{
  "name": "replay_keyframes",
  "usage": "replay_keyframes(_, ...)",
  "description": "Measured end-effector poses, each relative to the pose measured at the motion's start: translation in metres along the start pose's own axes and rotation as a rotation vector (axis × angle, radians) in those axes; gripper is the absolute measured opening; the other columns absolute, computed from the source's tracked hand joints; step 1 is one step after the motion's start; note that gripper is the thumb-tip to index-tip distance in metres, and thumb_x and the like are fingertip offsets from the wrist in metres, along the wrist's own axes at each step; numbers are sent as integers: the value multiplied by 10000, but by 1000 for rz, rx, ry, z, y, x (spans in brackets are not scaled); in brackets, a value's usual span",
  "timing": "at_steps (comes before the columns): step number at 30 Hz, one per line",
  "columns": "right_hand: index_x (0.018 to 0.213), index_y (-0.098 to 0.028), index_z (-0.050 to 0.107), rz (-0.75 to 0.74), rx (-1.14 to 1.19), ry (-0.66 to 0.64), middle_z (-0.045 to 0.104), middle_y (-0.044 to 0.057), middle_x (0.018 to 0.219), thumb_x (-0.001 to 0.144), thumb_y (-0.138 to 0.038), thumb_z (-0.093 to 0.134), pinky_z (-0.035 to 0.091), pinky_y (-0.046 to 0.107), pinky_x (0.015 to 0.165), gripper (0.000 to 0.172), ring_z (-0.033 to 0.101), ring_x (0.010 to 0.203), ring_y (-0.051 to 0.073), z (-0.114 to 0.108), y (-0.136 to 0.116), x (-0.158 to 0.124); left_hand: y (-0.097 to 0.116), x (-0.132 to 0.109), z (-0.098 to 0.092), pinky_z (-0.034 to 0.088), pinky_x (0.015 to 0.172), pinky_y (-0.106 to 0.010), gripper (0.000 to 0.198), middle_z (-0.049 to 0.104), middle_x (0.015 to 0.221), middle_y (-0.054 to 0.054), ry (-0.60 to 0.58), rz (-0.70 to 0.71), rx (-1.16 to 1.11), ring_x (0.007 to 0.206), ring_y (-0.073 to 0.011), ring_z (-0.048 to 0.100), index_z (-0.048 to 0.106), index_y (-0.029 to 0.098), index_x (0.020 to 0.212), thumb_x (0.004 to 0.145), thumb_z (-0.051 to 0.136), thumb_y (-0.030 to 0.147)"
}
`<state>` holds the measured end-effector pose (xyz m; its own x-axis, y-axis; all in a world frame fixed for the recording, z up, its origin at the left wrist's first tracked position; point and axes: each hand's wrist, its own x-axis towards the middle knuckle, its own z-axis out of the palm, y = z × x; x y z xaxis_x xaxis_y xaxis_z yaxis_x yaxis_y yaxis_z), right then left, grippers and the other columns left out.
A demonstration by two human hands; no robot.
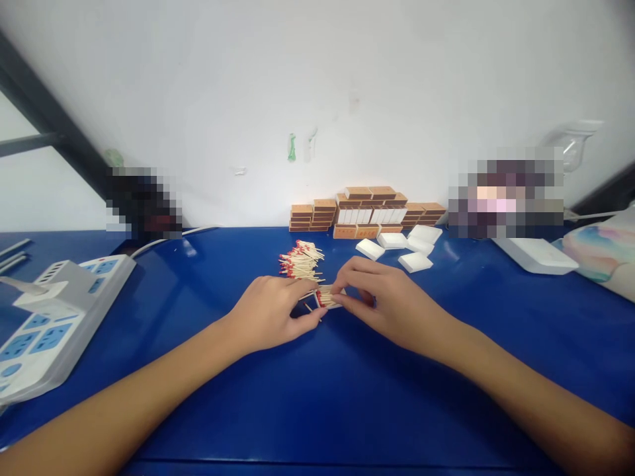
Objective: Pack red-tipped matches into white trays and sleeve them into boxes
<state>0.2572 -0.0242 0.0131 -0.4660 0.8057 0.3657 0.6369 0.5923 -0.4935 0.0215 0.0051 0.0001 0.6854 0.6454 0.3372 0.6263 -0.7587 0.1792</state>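
Observation:
A small white matchbox tray (318, 305) with red-tipped matches (325, 298) in it lies on the blue table between my hands. My left hand (272, 309) grips the tray's left end between thumb and fingers. From the other side, my right hand (380, 294) has its thumb and fingertips closed on the matches at the tray's right end; its curled fingers partly hide that end. Just beyond the tray is a loose pile of red-tipped matches (301, 260). A stray match (308, 307) sticks out beside my left thumb.
Against the wall stand stacked brown matchboxes (367, 231), with upright white trays (389, 216) among them. Several white trays (415, 262) lie in front, to the right. A power strip (94, 317) with a plugged-in adapter is at left; a white box (538, 256) sits far right.

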Motion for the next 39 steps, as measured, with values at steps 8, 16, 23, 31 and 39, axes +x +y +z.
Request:
replay_keyframes(8, 869, -200, 650, 109, -28, -64, 666, -1, 793, 905, -326, 718, 377, 262, 592, 147, 573, 651, 131, 28, -16, -2, -6, 4, -6, 345, 545, -254, 241, 612, 602, 35, 177, -117, 47, 503, -125, 536, 727, 199, 1027, 923, 629, 393)
replay_keyframes(16, 863, -187, 603, 151, -67, -246, 651, 28, 906, 983, -181, 592, 405, 271, 647, 120, 580, 725, 145, 29, -14, 1, -4, 5, -6, 352, 542, -247, 272, 611, 592, 38, 238, -172, 56, 505, -122, 547, 729, 185, 1055, 914, 644, 403)
replay_keyframes(23, 954, -202, 548, 50, -152, -133, 628, 56, 995, 1049, -221, 474, 445, 284, 663, 122, 595, 761, 164, -3, 2, 1, -7, 2, -3, 361, 531, -255, 285, 629, 619, 28, 114, -57, 69, 516, -128, 564, 726, 195, 1077, 935, 614, 415)
replay_keyframes(31, 995, -203, 600, 6, -192, -156, 632, 59, 992, 1039, -214, 494, 456, 283, 655, 115, 621, 768, 169, -3, 7, 2, -2, -1, -2, 386, 523, -250, 311, 605, 588, 37, 114, 35, -9, 501, -117, 552, 722, 181, 1061, 952, 599, 446)
replay_keyframes(39, 964, -207, 633, 40, -213, -87, 631, 47, 941, 1030, -250, 519, 430, 299, 668, 138, 596, 766, 176, -13, 6, 2, 2, -1, -1, 392, 552, -242, 315, 592, 594, 58, -59, -59, -173, 518, -116, 551, 709, 234, 1161, 924, 645, 433)
